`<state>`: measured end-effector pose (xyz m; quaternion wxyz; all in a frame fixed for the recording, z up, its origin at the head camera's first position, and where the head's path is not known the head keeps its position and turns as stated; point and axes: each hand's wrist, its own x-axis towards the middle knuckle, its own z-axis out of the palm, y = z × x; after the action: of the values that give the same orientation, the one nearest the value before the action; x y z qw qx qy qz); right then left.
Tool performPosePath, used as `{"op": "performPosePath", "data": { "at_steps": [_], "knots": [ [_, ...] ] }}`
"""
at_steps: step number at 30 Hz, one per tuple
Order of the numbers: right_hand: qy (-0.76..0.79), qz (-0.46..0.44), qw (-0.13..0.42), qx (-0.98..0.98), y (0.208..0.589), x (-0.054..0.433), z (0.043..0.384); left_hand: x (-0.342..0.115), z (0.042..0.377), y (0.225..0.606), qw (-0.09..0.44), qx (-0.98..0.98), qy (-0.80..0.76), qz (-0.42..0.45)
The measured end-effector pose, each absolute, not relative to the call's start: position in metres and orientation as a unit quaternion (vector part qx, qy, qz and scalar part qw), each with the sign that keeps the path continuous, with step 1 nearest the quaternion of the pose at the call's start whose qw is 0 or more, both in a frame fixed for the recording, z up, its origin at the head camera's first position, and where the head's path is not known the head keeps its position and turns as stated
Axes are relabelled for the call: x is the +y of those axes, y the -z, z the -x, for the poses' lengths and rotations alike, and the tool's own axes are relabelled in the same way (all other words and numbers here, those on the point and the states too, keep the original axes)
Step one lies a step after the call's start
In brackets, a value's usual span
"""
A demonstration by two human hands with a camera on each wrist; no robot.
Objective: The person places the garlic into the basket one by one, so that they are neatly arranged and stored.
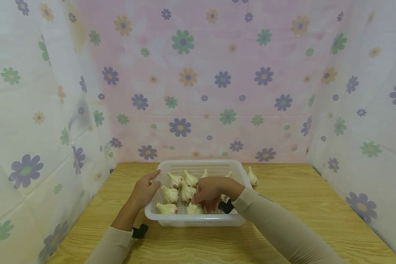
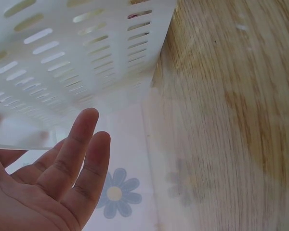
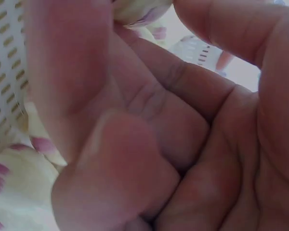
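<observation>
A white perforated plastic basket (image 1: 198, 217) stands on the table with several pale garlic bulbs (image 1: 170, 194) in it. On its left rim rest the thumb and index finger of my left hand (image 1: 146, 189). In the left wrist view the other fingers (image 2: 89, 168) extend loosely outside the basket wall. My right hand (image 1: 211, 189) reaches down into the basket, its thumb and index finger pinching a garlic bulb (image 1: 194, 209) near the front wall. That bulb (image 3: 142, 10) shows only partly in the right wrist view, between thumb and fingers; the other fingers curl toward the palm.
One more garlic bulb (image 1: 252, 176) stands on the wooden table (image 1: 290, 198), outside the basket by its right wall. Flower-printed curtains (image 1: 222, 79) enclose the table at the back and both sides.
</observation>
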<state>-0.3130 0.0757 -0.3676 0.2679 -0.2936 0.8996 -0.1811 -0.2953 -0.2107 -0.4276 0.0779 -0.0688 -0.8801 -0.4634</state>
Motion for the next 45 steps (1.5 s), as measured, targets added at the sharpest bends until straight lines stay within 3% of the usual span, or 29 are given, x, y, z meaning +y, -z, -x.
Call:
{"op": "performPosePath", "data": {
  "at_steps": [17, 45],
  "knots": [
    [0.146, 0.433, 0.208, 0.865, 0.362, 0.079, 0.318, -0.212, 0.296, 0.428, 0.079, -0.88, 0.462, 0.074],
    [0.12, 0.425, 0.203, 0.874, 0.374, 0.061, 0.313, -0.21, 0.294, 0.427, 0.074, -0.878, 0.467, 0.07]
  ]
}}
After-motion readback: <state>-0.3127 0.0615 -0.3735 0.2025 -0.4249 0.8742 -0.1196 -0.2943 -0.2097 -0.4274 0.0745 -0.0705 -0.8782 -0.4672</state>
